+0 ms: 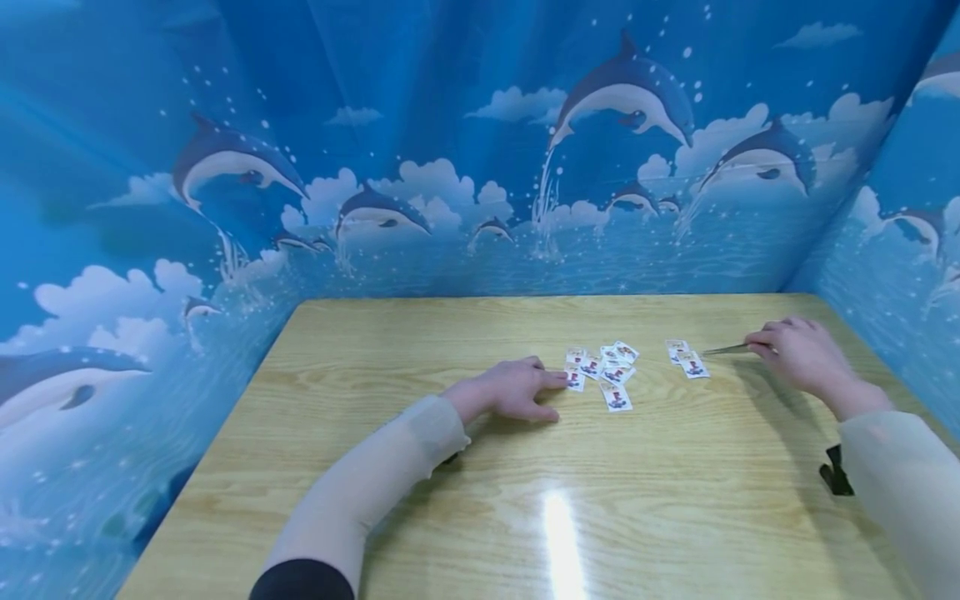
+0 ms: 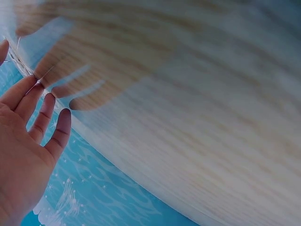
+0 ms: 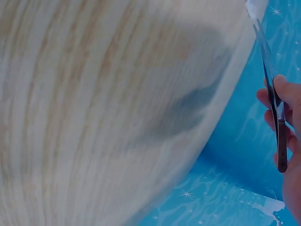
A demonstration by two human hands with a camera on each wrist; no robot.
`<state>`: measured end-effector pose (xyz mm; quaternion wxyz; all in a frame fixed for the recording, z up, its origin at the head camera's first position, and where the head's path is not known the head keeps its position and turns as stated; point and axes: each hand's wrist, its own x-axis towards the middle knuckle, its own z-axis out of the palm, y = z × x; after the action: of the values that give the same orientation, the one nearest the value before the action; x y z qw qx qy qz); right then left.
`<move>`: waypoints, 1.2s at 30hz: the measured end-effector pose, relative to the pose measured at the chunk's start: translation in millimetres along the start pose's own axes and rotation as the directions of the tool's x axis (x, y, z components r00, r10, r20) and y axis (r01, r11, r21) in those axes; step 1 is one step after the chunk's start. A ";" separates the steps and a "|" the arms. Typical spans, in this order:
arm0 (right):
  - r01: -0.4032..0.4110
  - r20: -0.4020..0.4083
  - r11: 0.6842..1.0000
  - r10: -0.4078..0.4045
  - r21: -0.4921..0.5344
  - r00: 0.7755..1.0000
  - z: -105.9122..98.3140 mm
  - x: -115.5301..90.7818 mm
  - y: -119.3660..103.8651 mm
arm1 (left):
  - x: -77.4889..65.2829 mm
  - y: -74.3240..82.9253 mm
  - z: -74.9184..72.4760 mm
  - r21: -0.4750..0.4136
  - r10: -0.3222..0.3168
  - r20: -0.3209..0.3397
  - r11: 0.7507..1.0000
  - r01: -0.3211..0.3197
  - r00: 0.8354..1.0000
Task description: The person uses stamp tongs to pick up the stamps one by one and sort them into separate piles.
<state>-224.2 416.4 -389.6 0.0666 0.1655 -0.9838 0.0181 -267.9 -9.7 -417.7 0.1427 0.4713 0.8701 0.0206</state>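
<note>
- Off-white sleeve [image 1: 420, 437] on the left arm, stretched forward from the near left of the larger card cluster [image 1: 617, 373].
- Left hand [image 1: 521, 389] low over the wood-grain tabletop [image 1: 420, 333], just left of the larger card cluster; index finger extended to the cluster's left edge, thumb out toward the near side, nothing gripped.
- Right hand [image 1: 798, 354] well to the right of the larger card cluster, bent at the wrist, fingers and thumb pinching metal tweezers [image 1: 727, 349] aimed left toward the cluster.
- Smaller group of overlapping cards [image 1: 694, 365] between the larger card cluster and the right hand, just beside the tweezers' tips.
- Only in the head view: both card groups together, red and blue printing on white card, too small to read.
- Only in the left wrist view: palm side of the left hand, fingers loosely spread, mirrored in the glossy tabletop.
- Only in the right wrist view: brown handle end of the tweezers along the palm, two slender prongs slightly parted at the tips, a blurred white scrap [image 3: 251, 8] just past them.
</note>
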 end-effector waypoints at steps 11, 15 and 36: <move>0.039 -0.107 0.990 -0.025 0.133 0.994 -15.3 6.9 -58.0 | -0.7 -0.7 -0.2 -0.003 -0.005 0.000 1.000 0.005 1.000; 0.074 -0.090 0.979 -0.058 0.187 0.994 -10.4 14.3 -85.4 | 0.0 -1.3 0.4 -0.003 -0.007 0.003 1.000 0.007 1.000; 0.150 -0.020 0.939 -0.151 0.311 0.988 23.8 27.2 -145.2 | -10.4 4.0 -2.0 0.021 0.024 0.013 0.999 -0.025 1.000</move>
<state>-205.1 269.2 -407.5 0.0386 0.2487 -0.9532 0.1675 -259.8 -15.8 -412.7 0.1431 0.4835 0.8635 0.0102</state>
